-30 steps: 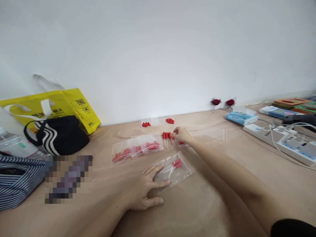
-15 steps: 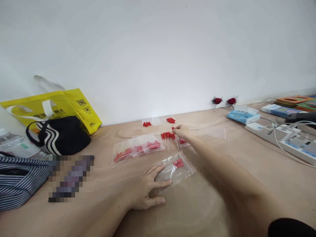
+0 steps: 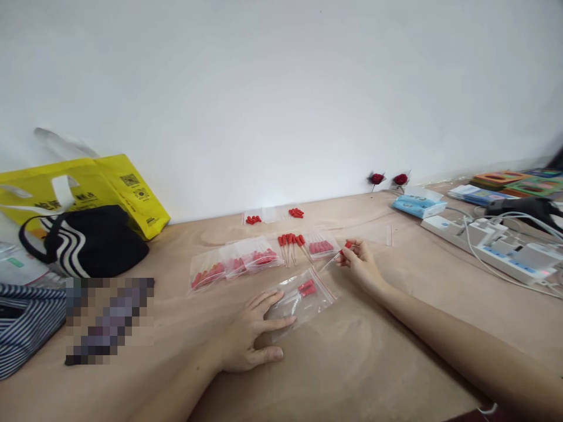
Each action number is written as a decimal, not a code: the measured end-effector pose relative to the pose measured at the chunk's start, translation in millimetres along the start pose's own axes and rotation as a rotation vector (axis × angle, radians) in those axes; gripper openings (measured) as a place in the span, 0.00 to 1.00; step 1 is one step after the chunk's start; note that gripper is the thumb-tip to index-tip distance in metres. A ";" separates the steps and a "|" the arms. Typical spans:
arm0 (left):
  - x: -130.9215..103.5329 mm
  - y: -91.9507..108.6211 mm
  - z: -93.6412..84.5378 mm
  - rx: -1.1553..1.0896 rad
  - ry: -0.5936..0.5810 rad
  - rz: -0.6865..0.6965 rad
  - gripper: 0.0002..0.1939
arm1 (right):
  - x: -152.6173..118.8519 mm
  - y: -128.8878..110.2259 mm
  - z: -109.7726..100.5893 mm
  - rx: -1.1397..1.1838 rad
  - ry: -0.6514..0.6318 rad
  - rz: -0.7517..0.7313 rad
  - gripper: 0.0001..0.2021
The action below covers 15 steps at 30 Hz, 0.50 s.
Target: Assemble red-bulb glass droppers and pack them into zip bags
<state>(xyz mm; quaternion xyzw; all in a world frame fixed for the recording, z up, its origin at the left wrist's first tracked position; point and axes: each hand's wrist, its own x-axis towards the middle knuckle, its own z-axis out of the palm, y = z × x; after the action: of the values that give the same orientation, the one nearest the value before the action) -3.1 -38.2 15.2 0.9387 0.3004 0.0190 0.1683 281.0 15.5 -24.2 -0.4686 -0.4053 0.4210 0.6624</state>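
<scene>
My left hand (image 3: 250, 334) lies with fingers spread, its fingertips on a clear zip bag (image 3: 319, 300). Inside this bag are red-ended droppers (image 3: 307, 287) with pale stems. Between the fingers of my right hand (image 3: 358, 262) is a dropper (image 3: 336, 256), its red bulb at the fingers and its thin stem slanting down left toward the bag's mouth. Several more droppers (image 3: 290, 243) lie in a row just beyond the bag. A zip bag of red pieces (image 3: 322, 247) lies left of my right hand.
Overlapping zip bags (image 3: 237, 261) of red pieces lie left of centre. Red pieces (image 3: 296, 213) sit near the wall. At left stand a yellow bag (image 3: 127, 187) and a black pouch (image 3: 105, 243); at right, a tissue pack (image 3: 417, 205) and a power strip (image 3: 488, 252) with cables.
My right hand has picked a dropper from the row and drawn it back toward me and to the right. My left hand stays on the bag. The view has shifted slightly.
</scene>
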 end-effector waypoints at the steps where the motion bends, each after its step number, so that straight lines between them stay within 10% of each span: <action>1: -0.1 -0.3 0.2 0.000 -0.003 -0.001 0.27 | -1.1 1.2 2.3 0.012 -0.007 0.002 0.19; 8: 0.9 2.0 -1.8 -0.015 -0.009 -0.001 0.27 | -10.6 4.4 13.3 0.077 -0.110 0.110 0.18; 15: 0.5 1.6 -0.6 0.005 -0.015 -0.005 0.27 | -18.7 -0.5 14.6 -0.178 -0.562 0.221 0.17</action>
<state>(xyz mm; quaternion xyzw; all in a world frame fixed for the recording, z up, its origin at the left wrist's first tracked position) -1.9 -38.9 16.2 0.9384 0.3017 0.0109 0.1681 261.6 1.9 -23.0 -0.4310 -0.5545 0.5664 0.4312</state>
